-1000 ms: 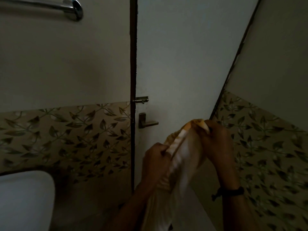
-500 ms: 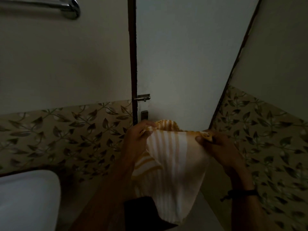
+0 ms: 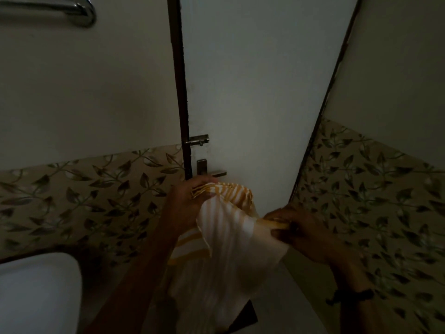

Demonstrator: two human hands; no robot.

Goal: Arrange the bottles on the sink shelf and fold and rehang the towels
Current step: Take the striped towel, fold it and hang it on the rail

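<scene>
The left hand (image 3: 186, 203) and right hand (image 3: 299, 233) each pinch a top corner of the striped towel (image 3: 226, 249), which hangs spread between them.

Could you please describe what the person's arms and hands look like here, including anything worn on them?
Both forearms are bare, with no sleeves in view and no gloves. The left hand shows no ring or band that I can make out in the dim light. On the wrist below the right hand sits a thin dark wristband, looking like a cord or beaded bracelet with a small knot or tail at one side.
</scene>
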